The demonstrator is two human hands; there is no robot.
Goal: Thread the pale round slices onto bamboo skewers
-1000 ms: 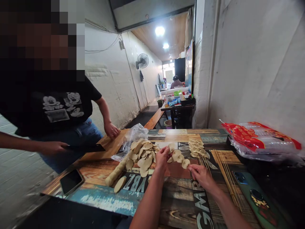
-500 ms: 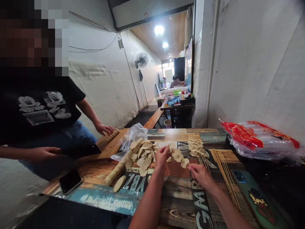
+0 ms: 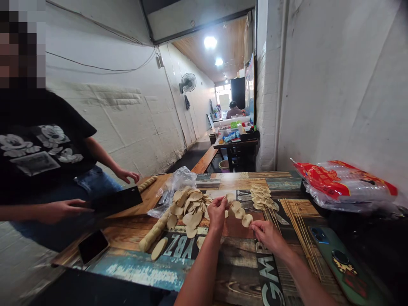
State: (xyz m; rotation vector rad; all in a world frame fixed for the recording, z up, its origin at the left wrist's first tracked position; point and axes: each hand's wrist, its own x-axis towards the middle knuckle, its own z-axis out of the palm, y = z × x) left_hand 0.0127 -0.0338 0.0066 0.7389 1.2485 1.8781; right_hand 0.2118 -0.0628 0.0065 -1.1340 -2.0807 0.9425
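"Left to right, what could go wrong?"

"The pile of slices (image 3: pixel 188 206) could slide if my left hand (image 3: pixel 217 209) brushes it. The row (image 3: pixel 236 207) stretched between my hands could tear or shed a slice if I pull its ends too hard. The sticks (image 3: pixel 305 248) might roll if my right hand (image 3: pixel 264 231) swings wide"

"And how do you hold it?"

"My left hand is raised beside the pile, thumb and fingers pinching the row's upper end. From there the row slants down over the table (image 3: pixel 234 247). My right hand, lower, reaches in with fingertips closed at its other end; whether they grip a stick or the last slice's edge, I can't tell"
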